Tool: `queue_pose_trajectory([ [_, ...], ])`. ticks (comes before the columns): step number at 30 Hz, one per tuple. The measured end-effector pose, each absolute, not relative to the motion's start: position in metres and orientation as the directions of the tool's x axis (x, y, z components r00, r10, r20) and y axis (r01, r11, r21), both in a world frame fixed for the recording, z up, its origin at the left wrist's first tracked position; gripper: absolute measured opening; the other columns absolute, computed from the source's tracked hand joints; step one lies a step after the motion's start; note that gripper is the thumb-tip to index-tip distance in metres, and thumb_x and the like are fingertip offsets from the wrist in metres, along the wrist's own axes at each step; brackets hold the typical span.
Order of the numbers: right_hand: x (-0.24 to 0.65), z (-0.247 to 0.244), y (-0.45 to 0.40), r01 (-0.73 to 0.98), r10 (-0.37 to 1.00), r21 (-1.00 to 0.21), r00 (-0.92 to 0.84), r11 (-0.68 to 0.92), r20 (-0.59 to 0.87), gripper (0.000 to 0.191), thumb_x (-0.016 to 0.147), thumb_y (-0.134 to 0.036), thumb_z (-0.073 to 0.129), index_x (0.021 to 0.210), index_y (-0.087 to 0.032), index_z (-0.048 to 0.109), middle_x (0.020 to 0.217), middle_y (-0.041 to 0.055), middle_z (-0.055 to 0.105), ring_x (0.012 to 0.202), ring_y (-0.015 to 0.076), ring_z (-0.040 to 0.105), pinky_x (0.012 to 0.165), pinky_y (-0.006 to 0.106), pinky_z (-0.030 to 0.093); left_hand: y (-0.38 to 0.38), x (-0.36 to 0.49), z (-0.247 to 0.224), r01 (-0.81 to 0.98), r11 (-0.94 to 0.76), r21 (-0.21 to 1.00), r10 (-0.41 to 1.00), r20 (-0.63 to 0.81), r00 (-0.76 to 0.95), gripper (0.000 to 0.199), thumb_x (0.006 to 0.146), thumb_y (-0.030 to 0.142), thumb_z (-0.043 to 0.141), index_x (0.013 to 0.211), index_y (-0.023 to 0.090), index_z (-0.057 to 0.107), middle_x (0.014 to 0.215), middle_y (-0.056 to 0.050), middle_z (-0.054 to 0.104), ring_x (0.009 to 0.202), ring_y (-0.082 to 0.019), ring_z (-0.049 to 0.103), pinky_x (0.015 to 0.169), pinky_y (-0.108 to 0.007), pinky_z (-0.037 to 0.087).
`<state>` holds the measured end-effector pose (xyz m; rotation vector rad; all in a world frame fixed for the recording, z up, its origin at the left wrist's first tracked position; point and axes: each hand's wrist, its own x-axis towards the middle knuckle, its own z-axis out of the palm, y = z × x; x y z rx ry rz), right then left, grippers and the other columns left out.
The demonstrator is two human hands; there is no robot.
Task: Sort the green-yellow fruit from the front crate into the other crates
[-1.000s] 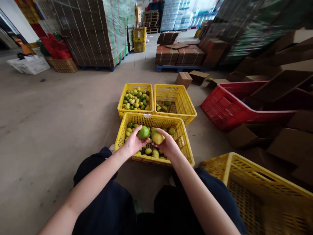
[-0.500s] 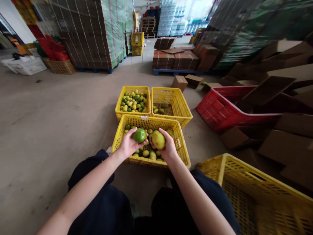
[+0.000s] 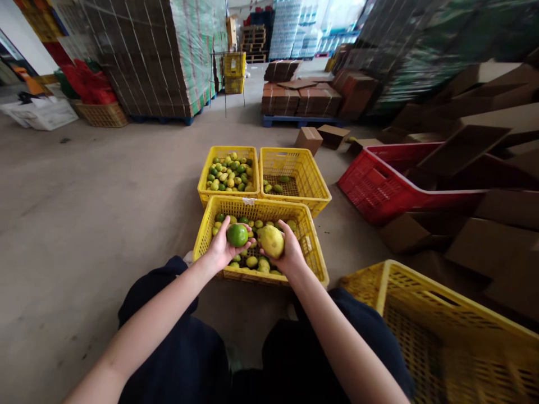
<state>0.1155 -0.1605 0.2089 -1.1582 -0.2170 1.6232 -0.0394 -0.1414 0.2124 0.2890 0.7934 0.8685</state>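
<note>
In my left hand [image 3: 220, 247] rests a shiny green lemon [image 3: 237, 235], cradled between thumb and fingers. My right hand [image 3: 291, 250] holds a larger yellow lemon [image 3: 272, 241] with a knobbly end. Both hands are above the near yellow crate [image 3: 316, 264], which has green and yellow lemons [image 3: 251, 262] scattered on its bottom. Behind it, the far left yellow crate [image 3: 204, 178] contains a heap of mixed green and yellow fruit [image 3: 231, 171]. The far right yellow crate [image 3: 314, 178] has a few greenish ones [image 3: 278, 188] at its left side.
A red crate [image 3: 366, 185] with cardboard in it stands on the right, among loose cardboard boxes [image 3: 497, 241]. Close by my right knee is another yellow crate [image 3: 421, 280]. Flattened cartons lie on a blue pallet [image 3: 295, 120] farther back. Wrapped stacks [image 3: 138, 62] rise behind.
The yellow lemon has turned in my right hand, so its knobbly end now points up and left. My left hand and the green lemon have shifted slightly down and left.
</note>
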Motion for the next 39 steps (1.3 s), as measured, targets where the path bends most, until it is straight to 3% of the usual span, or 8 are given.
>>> queue_pose_trajectory([
  [5, 0.113, 0.215, -0.162, -0.677, 0.799, -0.633, 0.108, -0.377, -0.591, 0.010, 0.073, -0.023, 0.067, 0.081, -0.020, 0.061, 0.066, -0.0016, 0.067, 0.052, 0.0130, 0.061, 0.044, 0.023, 0.052, -0.141, -0.038, 0.218, -0.538, 0.638, 0.552, 0.760, -0.563, 0.323, 0.015, 0.081, 0.027, 0.063, 0.086, 0.013, 0.060, 0.064, -0.003, 0.064, 0.052, -0.012, 0.064, 0.042, -0.015, 0.050],
  [8, 0.112, 0.218, -0.162, -0.683, 0.802, -0.620, 0.085, -0.385, -0.591, 0.006, 0.076, -0.024, 0.065, 0.078, -0.019, 0.061, 0.064, -0.0006, 0.066, 0.051, 0.0132, 0.060, 0.042, 0.022, 0.051, -0.141, -0.039, 0.218, -0.525, 0.646, 0.554, 0.758, -0.551, 0.350, 0.020, 0.085, 0.032, 0.056, 0.082, 0.012, 0.061, 0.064, -0.005, 0.065, 0.051, -0.012, 0.063, 0.043, -0.017, 0.051],
  [15, 0.112, 0.217, -0.161, -0.674, 0.779, -0.571, -0.011, -0.469, -0.627, 0.035, 0.093, -0.036, 0.037, 0.076, -0.016, 0.060, 0.055, 0.0062, 0.065, 0.044, 0.0154, 0.059, 0.039, 0.024, 0.049, -0.140, -0.040, 0.217, -0.567, 0.611, 0.553, 0.791, -0.452, 0.412, 0.035, 0.094, 0.034, 0.041, 0.081, 0.012, 0.064, 0.073, -0.006, 0.067, 0.060, -0.014, 0.066, 0.055, -0.023, 0.056],
  [21, 0.110, 0.209, -0.161, -0.662, 0.850, -0.678, 0.115, -0.320, -0.514, 0.018, 0.089, -0.034, 0.053, 0.080, -0.019, 0.061, 0.066, -0.0002, 0.065, 0.052, 0.0122, 0.060, 0.045, 0.023, 0.052, -0.141, -0.042, 0.221, -0.636, 0.623, 0.455, 0.776, -0.468, 0.424, 0.040, 0.096, 0.038, 0.036, 0.090, 0.009, 0.064, 0.074, -0.008, 0.066, 0.063, -0.017, 0.067, 0.057, -0.027, 0.058],
  [26, 0.111, 0.208, -0.162, -0.639, 0.886, -0.717, 0.115, -0.280, -0.449, 0.019, 0.070, -0.029, 0.072, 0.085, -0.022, 0.062, 0.073, -0.0036, 0.066, 0.058, 0.0117, 0.061, 0.047, 0.021, 0.052, -0.144, -0.042, 0.224, -0.652, 0.603, 0.460, 0.782, -0.500, 0.371, 0.014, 0.086, 0.023, 0.054, 0.082, 0.010, 0.060, 0.066, -0.005, 0.062, 0.058, -0.013, 0.064, 0.052, -0.020, 0.055],
  [28, 0.111, 0.210, -0.163, -0.637, 0.889, -0.718, 0.108, -0.282, -0.445, 0.022, 0.067, -0.026, 0.072, 0.087, -0.024, 0.062, 0.071, -0.0041, 0.066, 0.055, 0.0126, 0.061, 0.046, 0.022, 0.051, -0.143, -0.042, 0.223, -0.646, 0.598, 0.474, 0.780, -0.528, 0.335, 0.016, 0.085, 0.026, 0.056, 0.078, 0.011, 0.058, 0.065, -0.004, 0.061, 0.054, -0.011, 0.062, 0.046, -0.017, 0.053],
  [34, 0.112, 0.213, -0.160, -0.726, 0.824, -0.592, 0.061, -0.350, -0.563, 0.020, 0.083, -0.033, 0.053, 0.073, -0.018, 0.060, 0.057, 0.0032, 0.065, 0.048, 0.0152, 0.060, 0.041, 0.024, 0.047, -0.139, -0.042, 0.218, -0.654, 0.600, 0.460, 0.782, -0.510, 0.359, 0.033, 0.093, 0.032, 0.040, 0.079, 0.010, 0.060, 0.069, -0.008, 0.065, 0.058, -0.014, 0.064, 0.049, -0.022, 0.055],
  [39, 0.109, 0.210, -0.156, -0.745, 0.807, -0.593, 0.128, -0.305, -0.576, 0.018, 0.087, -0.027, 0.051, 0.075, -0.017, 0.060, 0.061, 0.0025, 0.068, 0.056, 0.0174, 0.065, 0.049, 0.027, 0.054, -0.139, -0.038, 0.213, -0.692, 0.506, 0.515, 0.839, -0.481, 0.255, 0.027, 0.094, 0.035, 0.043, 0.093, 0.015, 0.062, 0.076, -0.005, 0.066, 0.066, -0.014, 0.067, 0.058, -0.025, 0.058],
])
